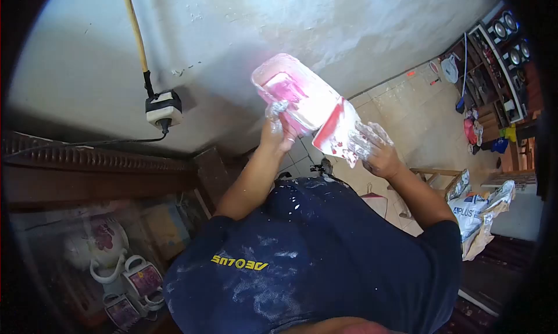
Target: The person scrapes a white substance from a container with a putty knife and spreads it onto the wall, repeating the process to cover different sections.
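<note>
My left hand (278,128), smeared with white paste, is closed around the near side of a pink plastic container (268,74). White and pink paste lies inside the tub, which is tilted with its opening toward me. In my right hand (375,148), also coated in white, is a red putty spreader (329,130) with white paste over much of its face. The spreader's edge meets the tub's right end. Both hands are in front of my chest, close to the pale wall (232,32).
A power plug (164,110) with a yellowish cable hangs on the wall at left. Below it stands a glass-fronted cabinet with cups (142,279). To the right are a white bag (469,212), a wooden stool (433,174) and a shelf with speakers (504,29).
</note>
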Motion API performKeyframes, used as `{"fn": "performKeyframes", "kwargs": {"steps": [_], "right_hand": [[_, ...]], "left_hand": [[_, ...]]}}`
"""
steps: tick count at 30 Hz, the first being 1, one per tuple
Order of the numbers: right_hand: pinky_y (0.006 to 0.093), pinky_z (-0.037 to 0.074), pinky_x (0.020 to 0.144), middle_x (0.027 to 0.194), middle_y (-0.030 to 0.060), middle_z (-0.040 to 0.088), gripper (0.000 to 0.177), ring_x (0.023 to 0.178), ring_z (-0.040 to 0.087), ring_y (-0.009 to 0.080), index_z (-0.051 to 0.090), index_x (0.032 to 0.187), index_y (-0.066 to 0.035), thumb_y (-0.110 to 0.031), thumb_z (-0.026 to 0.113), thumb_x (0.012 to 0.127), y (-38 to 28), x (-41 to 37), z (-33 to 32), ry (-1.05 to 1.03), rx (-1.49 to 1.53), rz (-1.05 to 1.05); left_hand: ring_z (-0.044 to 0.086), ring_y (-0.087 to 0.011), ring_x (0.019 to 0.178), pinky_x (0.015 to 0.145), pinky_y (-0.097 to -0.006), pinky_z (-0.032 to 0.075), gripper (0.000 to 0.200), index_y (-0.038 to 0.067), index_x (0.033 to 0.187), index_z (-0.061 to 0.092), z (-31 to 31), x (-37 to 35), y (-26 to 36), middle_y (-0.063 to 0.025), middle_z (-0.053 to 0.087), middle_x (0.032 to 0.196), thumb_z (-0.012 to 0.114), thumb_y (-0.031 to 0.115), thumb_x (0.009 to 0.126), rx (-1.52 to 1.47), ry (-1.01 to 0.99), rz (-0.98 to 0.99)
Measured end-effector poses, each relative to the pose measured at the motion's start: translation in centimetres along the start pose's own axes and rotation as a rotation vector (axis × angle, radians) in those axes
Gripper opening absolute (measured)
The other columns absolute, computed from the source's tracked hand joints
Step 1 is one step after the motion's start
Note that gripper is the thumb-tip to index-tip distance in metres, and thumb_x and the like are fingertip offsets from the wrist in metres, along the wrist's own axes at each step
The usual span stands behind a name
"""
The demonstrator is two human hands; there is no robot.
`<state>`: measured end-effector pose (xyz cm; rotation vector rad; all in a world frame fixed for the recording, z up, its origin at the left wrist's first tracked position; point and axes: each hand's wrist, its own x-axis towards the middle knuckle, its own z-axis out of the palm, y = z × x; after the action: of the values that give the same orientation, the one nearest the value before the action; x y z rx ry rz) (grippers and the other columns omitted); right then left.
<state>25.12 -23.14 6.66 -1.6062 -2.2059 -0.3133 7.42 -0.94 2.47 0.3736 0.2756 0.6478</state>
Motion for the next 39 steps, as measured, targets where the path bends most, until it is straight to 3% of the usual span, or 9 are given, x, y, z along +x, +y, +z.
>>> {"fn": "performKeyframes", "kwargs": {"steps": [4,7,9,13,21,26,33,37,39], "right_hand": [[0.0477,0.042,0.097,0.116,0.0108,0.060,0.034,0.117,0.053,0.0291,0.064,0.101,-0.007,-0.002,0.059,0.067,1.3,-6.8,1.8,-0.102,0.046,0.033],[0.0399,0.046,0.090,0.112,0.0112,0.062,0.026,0.108,0.057,0.0256,0.060,0.105,-0.006,-0.006,0.058,0.080,2.5,-10.6,3.9,0.088,0.468,0.673],[0.0311,0.047,0.087,0.112,0.0111,0.061,0.023,0.102,0.058,0.0188,0.055,0.111,-0.002,-0.013,0.054,0.090,2.3,-7.8,2.8,0.740,1.300,1.201],[0.0279,0.047,0.086,0.108,0.0066,0.059,0.030,0.097,0.057,0.0134,0.048,0.121,0.004,-0.011,0.047,0.095,1.8,-3.7,1.1,1.037,1.356,1.170],[0.0224,0.044,0.062,0.080,0.0002,0.060,0.024,0.069,0.053,0.0066,0.057,0.107,0.003,-0.017,0.049,0.095,2.5,1.0,-1.5,0.540,0.638,1.105],[0.0361,0.048,0.066,0.079,0.0187,0.064,0.022,0.070,0.063,0.0256,0.060,0.099,0.003,-0.015,0.053,0.089,1.0,4.0,-1.3,0.354,0.408,1.017],[0.0427,0.047,0.068,0.081,0.0227,0.062,0.020,0.076,0.059,0.0433,0.059,0.096,0.002,-0.008,0.057,0.079,-0.4,0.8,-1.2,0.128,0.165,0.836],[0.0384,0.047,0.063,0.075,0.0158,0.063,0.016,0.066,0.061,0.0338,0.060,0.095,0.001,-0.009,0.056,0.084,-0.7,0.0,-2.2,-0.005,0.157,0.790],[0.0284,0.045,0.055,0.076,0.0042,0.062,0.018,0.062,0.056,0.0150,0.059,0.099,0.001,-0.013,0.052,0.091,-0.4,0.0,-1.9,0.217,0.733,1.155]], "left_hand": [[0.056,-0.0288,0.110,0.091,-0.0485,0.050,0.048,0.005,0.126,0.043,2.1,-0.4,2.5,-0.0126,0.054,0.119,0.056,0.023,0.083,-0.107,-0.107,0.071],[0.057,-0.0270,0.108,0.089,-0.0462,0.052,0.049,0.006,0.127,0.039,0.1,-0.4,1.2,-0.0115,0.054,0.117,0.057,0.019,0.083,0.030,-0.049,0.119],[0.058,-0.0259,0.108,0.087,-0.0444,0.054,0.050,0.006,0.127,0.037,-1.3,-0.7,0.3,-0.0109,0.054,0.116,0.058,0.017,0.083,0.111,0.027,0.126],[0.059,-0.0237,0.105,0.082,-0.0391,0.056,0.058,0.007,0.131,0.028,-0.2,-1.1,-1.1,-0.0112,0.050,0.120,0.059,0.012,0.081,0.129,0.004,0.089],[0.054,-0.0256,0.110,0.089,-0.0418,0.051,0.056,0.009,0.125,0.029,0.7,-1.9,-3.0,-0.0108,0.046,0.119,0.060,0.010,0.079,0.292,0.013,0.130],[0.055,-0.0263,0.108,0.085,-0.0427,0.054,0.059,0.008,0.128,0.027,0.4,-1.8,-4.0,-0.0113,0.047,0.119,0.060,0.011,0.080,0.248,0.035,0.141],[0.059,-0.0261,0.102,0.081,-0.0436,0.056,0.047,0.009,0.124,0.031,-0.4,-1.3,-1.9,-0.0104,0.052,0.111,0.055,0.011,0.083,0.215,0.095,0.156],[0.059,-0.0222,0.100,0.081,-0.0373,0.056,0.050,0.008,0.124,0.031,-1.4,-1.2,-2.0,-0.0102,0.050,0.113,0.057,0.007,0.081,0.190,0.132,0.191],[0.058,-0.0258,0.105,0.084,-0.0427,0.055,0.055,0.009,0.128,0.027,-1.6,-1.3,-2.3,-0.0107,0.048,0.117,0.058,0.011,0.083,0.307,0.145,0.193]]}}
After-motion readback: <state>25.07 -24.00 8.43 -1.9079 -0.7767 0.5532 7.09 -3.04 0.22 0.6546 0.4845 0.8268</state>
